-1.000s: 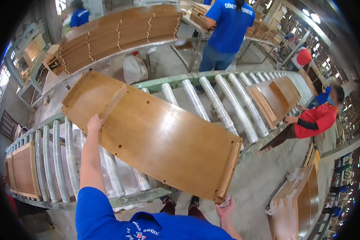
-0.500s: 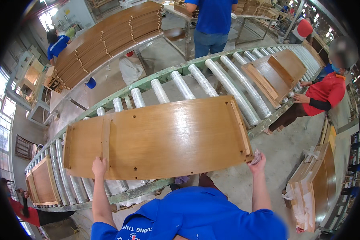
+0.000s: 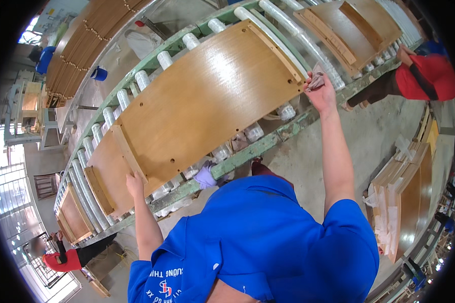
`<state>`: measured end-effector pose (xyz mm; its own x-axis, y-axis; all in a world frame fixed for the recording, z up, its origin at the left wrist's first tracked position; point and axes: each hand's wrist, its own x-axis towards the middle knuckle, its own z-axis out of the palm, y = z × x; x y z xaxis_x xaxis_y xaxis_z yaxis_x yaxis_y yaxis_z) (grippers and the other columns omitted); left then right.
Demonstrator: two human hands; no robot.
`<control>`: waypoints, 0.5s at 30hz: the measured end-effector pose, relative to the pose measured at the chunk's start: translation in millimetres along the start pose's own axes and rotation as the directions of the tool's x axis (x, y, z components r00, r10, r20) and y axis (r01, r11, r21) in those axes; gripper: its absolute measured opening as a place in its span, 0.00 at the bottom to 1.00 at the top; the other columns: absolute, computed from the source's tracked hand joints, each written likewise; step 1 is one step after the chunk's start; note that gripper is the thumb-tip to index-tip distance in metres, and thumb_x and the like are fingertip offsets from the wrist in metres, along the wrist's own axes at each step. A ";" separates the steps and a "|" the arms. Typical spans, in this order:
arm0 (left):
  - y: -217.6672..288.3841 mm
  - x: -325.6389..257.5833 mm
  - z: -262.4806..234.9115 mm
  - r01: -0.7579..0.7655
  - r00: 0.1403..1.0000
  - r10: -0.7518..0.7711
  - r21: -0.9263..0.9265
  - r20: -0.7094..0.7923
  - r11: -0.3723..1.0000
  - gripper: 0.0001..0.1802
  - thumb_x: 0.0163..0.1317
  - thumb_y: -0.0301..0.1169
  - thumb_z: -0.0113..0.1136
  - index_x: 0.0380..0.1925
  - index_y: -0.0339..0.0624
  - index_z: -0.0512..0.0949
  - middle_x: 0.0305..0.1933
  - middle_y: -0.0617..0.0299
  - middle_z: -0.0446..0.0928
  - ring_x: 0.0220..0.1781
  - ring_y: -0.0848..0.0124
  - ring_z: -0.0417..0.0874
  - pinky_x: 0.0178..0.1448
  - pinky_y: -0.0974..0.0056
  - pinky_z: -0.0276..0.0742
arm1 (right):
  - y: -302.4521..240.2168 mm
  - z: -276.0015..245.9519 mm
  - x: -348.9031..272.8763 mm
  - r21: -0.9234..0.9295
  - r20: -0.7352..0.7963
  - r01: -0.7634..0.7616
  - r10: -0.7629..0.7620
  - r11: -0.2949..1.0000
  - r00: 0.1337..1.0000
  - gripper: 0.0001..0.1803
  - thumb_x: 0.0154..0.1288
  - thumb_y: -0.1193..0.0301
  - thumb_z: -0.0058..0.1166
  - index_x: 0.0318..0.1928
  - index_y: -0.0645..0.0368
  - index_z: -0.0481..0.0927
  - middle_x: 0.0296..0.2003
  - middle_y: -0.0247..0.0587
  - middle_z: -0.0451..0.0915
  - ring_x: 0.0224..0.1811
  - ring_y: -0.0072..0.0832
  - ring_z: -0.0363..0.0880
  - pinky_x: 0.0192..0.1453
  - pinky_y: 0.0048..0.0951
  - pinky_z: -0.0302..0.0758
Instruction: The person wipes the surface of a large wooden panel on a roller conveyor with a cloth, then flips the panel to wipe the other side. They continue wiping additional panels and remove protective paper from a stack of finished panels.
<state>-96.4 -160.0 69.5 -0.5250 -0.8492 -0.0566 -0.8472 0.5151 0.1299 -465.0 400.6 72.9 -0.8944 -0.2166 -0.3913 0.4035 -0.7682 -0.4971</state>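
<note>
A long brown wooden panel [image 3: 202,106] with cross strips and small holes lies slantwise over the rollers, its right end farther away. My left hand [image 3: 135,185] grips its near edge beside the left cross strip [image 3: 129,154]; the fingers underneath are partly hidden. Out at the panel's right corner, my right hand [image 3: 322,96] is closed on a crumpled greyish-pink cloth [image 3: 316,81]. That hand is right by the corner, and whether it also grips the wood I cannot tell.
The roller conveyor's green rail [image 3: 247,157] runs in front of me, with a purple cloth [image 3: 205,175] on it. Another panel [image 3: 354,35] lies farther right near a person in red [image 3: 424,76]. Wrapped panels [image 3: 402,197] stand at right. A second person in red [image 3: 63,260] is at far left.
My view has turned and tilted. The panel now slants, its right end farther up and away. My right arm reaches farther out with the cloth; my left hand stays at the near edge.
</note>
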 end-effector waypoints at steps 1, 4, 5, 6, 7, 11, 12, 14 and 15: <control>7.4 5.1 0.8 -0.013 1.000 0.013 -0.017 0.016 1.000 0.24 0.58 0.44 0.50 0.41 0.31 0.71 0.39 0.36 0.75 0.44 0.43 0.76 0.48 0.50 0.72 | -3.2 -10.2 -3.1 0.013 0.082 0.000 -0.001 1.000 0.997 0.19 0.70 0.61 0.31 0.55 0.56 0.66 0.48 0.41 0.73 0.39 0.30 0.71 0.45 0.38 0.68; 9.0 6.0 2.6 -0.050 0.999 0.051 -0.040 0.017 0.998 0.25 0.57 0.44 0.51 0.42 0.31 0.70 0.41 0.36 0.75 0.46 0.43 0.75 0.49 0.49 0.71 | 16.1 -23.8 -27.9 0.116 0.149 0.003 -0.020 0.993 0.989 0.18 0.70 0.64 0.32 0.56 0.55 0.66 0.50 0.39 0.73 0.45 0.30 0.72 0.44 0.38 0.68; 4.0 5.1 1.7 -0.058 0.998 0.057 0.001 0.036 0.998 0.26 0.57 0.46 0.51 0.43 0.31 0.70 0.41 0.36 0.75 0.46 0.43 0.75 0.49 0.49 0.71 | 28.9 -21.6 -41.0 0.148 0.095 0.018 -0.033 0.989 0.995 0.18 0.70 0.64 0.32 0.56 0.54 0.66 0.50 0.38 0.73 0.47 0.31 0.72 0.44 0.38 0.68; -1.6 2.5 2.8 -0.059 0.997 0.057 0.033 0.056 0.998 0.27 0.57 0.47 0.50 0.43 0.31 0.70 0.42 0.36 0.75 0.47 0.44 0.75 0.50 0.49 0.71 | 41.8 -13.8 -56.9 0.170 0.046 0.034 -0.042 0.985 0.998 0.17 0.70 0.64 0.32 0.56 0.54 0.66 0.51 0.38 0.72 0.49 0.31 0.71 0.45 0.39 0.68; -6.6 1.5 4.2 -0.064 0.995 0.059 0.061 0.081 0.996 0.28 0.57 0.48 0.50 0.43 0.32 0.71 0.42 0.36 0.74 0.47 0.44 0.75 0.50 0.49 0.71 | 52.0 -11.6 -74.3 0.173 0.016 0.029 -0.032 0.984 0.999 0.17 0.70 0.65 0.31 0.56 0.53 0.65 0.52 0.37 0.71 0.56 0.33 0.68 0.46 0.43 0.69; -29.9 3.8 2.2 -0.011 0.989 -0.002 0.088 0.148 0.996 0.31 0.56 0.54 0.46 0.44 0.33 0.72 0.43 0.37 0.75 0.48 0.45 0.75 0.51 0.49 0.71 | 94.9 5.0 -130.0 0.063 0.019 -0.185 0.184 0.981 0.983 0.17 0.71 0.65 0.30 0.56 0.56 0.65 0.52 0.43 0.71 0.52 0.34 0.71 0.46 0.42 0.70; -27.2 6.4 2.3 -0.057 0.987 0.039 0.117 0.154 0.992 0.32 0.56 0.55 0.45 0.44 0.34 0.72 0.43 0.38 0.75 0.49 0.46 0.76 0.51 0.49 0.71 | 96.7 -0.7 -137.4 0.127 0.103 -0.230 0.218 0.965 0.971 0.17 0.71 0.65 0.30 0.55 0.56 0.65 0.51 0.44 0.72 0.48 0.32 0.71 0.45 0.40 0.70; -13.4 6.6 3.6 -0.090 0.978 0.074 0.077 0.193 0.993 0.32 0.56 0.55 0.45 0.43 0.34 0.73 0.43 0.38 0.75 0.48 0.46 0.76 0.51 0.49 0.71 | 99.6 -27.3 -147.7 0.236 0.262 -0.325 0.262 0.916 0.929 0.16 0.71 0.65 0.30 0.53 0.57 0.66 0.48 0.45 0.73 0.42 0.29 0.73 0.43 0.36 0.71; -17.6 1.6 1.5 -0.083 0.978 0.066 0.078 0.200 0.993 0.32 0.56 0.55 0.45 0.43 0.35 0.73 0.42 0.39 0.76 0.48 0.46 0.76 0.51 0.49 0.71 | 109.0 -18.8 -153.9 0.214 0.124 -0.287 0.265 0.934 0.956 0.16 0.71 0.64 0.31 0.51 0.58 0.67 0.38 0.39 0.74 0.30 0.23 0.69 0.38 0.30 0.68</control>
<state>-82.4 -170.3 65.7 -0.5856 -0.7727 -0.2447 -0.8042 0.5916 0.0564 -279.7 361.5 64.4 -0.7722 -0.4857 -0.4097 0.5920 -0.7842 -0.1862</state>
